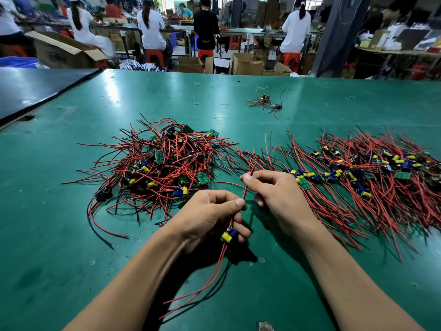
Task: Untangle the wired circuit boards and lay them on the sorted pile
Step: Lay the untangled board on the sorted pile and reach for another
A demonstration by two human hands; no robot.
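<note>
- Head view: the left hand (210,217) is curled round a small wired circuit board (228,235). The board's yellow and blue components peek out just below the fingers, and the thumb presses on a red wire (245,191) that rises from it.
- The right hand (274,194) pinches the upper end of that same red wire between thumb and forefinger. Its other fingers are loosely bent and the wire runs slanted between the two hands.
- More red and black leads (205,280) hang from the held board and trail over the green table (71,235) towards the near edge.
- Left of the hands lies the tangled heap (162,163), with boards and wires crossing every way.
- To the right lies the sorted pile (372,173), its boards in a rough band and its wires fanned out alongside one another. The right hand is just beside its near end.
- Further back, well apart from both, sits a small cluster of boards (265,102), with a rubber band (196,103) on the mat to its left.
- Beyond the table, workers on red stools (155,56) sit at benches, with open cardboard boxes (64,51) on the floor.
</note>
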